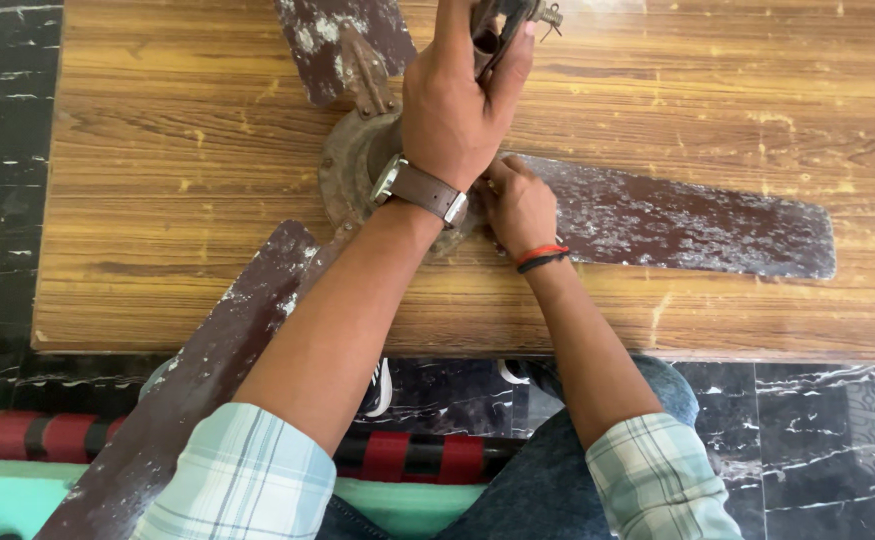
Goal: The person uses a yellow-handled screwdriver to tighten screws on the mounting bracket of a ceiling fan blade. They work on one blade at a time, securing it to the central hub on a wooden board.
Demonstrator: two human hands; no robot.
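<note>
Black marble floor surrounds a scratched wooden table (207,150) carrying an old brown three-bladed ceiling fan (677,220), its rusty round motor hub (347,170) near the far edge's middle. The left hand (452,105), wearing a brown-strapped wristwatch (422,190), is closed around the fan's rusty downrod (502,25) above the hub. The right hand (519,205), with red and black wrist threads, curls its fingers at the hub where the right blade joins; what it pinches is hidden. Seemingly a blade fastening is being worked, needing a steady hub.
</note>
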